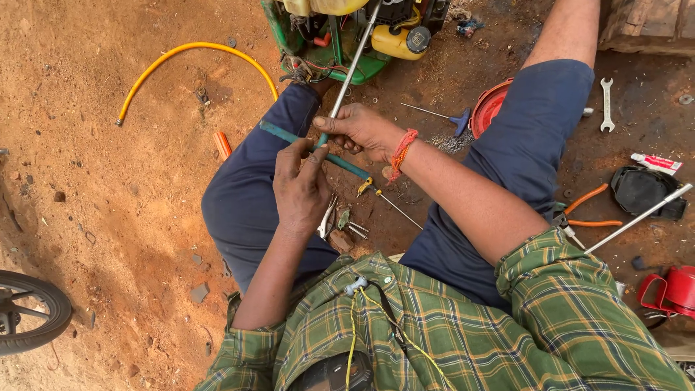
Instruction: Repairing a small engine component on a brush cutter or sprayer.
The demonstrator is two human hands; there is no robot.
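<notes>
My shirt [463,326] green-yellow plaid, trousers [536,130] navy. Teal tube [340,161] in my fingers, orange wrist thread [400,153]. Yellow hose [190,49] at 11 o'clock, red lid [489,107] at 1.

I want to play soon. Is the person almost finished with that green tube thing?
Probably not. Done: tools are out, pliers, a spanner and a screwdriver lie on the dirt. In hand: the left hand and right hand both grip the green tube. Left: small loose parts lie unused between the legs.
</notes>
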